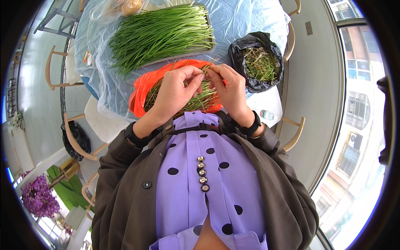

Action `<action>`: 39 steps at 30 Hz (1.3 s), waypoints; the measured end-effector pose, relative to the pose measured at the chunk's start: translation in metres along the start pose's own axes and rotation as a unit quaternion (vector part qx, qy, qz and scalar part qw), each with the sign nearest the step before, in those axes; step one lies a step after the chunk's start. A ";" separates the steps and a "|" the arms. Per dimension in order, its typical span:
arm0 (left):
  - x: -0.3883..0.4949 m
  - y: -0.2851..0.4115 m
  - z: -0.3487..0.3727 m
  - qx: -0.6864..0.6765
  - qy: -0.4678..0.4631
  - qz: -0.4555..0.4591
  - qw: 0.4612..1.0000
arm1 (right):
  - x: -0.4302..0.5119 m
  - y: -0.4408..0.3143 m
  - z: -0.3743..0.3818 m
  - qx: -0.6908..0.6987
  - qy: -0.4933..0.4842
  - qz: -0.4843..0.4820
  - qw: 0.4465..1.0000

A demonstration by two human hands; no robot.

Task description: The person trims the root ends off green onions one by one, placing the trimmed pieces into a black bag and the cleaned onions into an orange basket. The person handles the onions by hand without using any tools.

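Observation:
Over an orange plastic bag [139, 93], my left hand [178, 90] and my right hand [229, 86] meet with their fingertips nearly touching. Between them they pinch a thin green stalk [212, 62], whose tip points up and away from me. My fingers hide most of it, so I cannot tell whether there is more than one. Inside the orange bag lie many loose greens [200, 103] with browned, straw-coloured parts. Just beyond it, a metal tray [213, 48] is heaped with long chive-like greens [162, 32], lying mostly side by side.
A black plastic bag [232, 53] holding trimmed scraps [261, 64] stands right of my right hand. Crinkled clear film [243, 18] covers the table. A small plastic bottle [268, 115] lies on a white chair seat [262, 101]. Wooden-armed chairs [295, 134] surround the table.

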State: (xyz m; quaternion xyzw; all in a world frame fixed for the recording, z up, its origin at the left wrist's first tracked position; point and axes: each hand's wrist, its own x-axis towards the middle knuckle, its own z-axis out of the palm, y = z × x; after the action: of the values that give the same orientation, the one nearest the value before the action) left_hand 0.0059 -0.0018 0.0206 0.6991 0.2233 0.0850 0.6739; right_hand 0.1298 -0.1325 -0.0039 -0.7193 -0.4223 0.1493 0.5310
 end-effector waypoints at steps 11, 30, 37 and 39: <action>-0.001 0.000 0.002 -0.020 -0.017 -0.011 1.000 | -0.002 0.000 0.004 -0.151 0.036 -0.124 0.980; 0.008 -0.017 -0.005 -0.025 -0.039 -0.032 0.998 | -0.012 0.236 -0.116 -0.483 0.080 0.107 0.865; 0.011 -0.016 -0.004 -0.033 -0.040 -0.034 0.998 | 0.008 0.130 -0.091 -0.358 0.120 0.047 0.925; 0.013 -0.010 0.001 -0.034 -0.047 -0.028 0.998 | 0.010 0.083 -0.064 -0.016 0.041 0.155 0.987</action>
State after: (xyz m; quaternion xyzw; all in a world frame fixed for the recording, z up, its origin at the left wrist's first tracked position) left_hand 0.0154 0.0030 0.0089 0.6723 0.2073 0.0406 0.7095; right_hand 0.2156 -0.1725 -0.0498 -0.7897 -0.2862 0.1934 0.5070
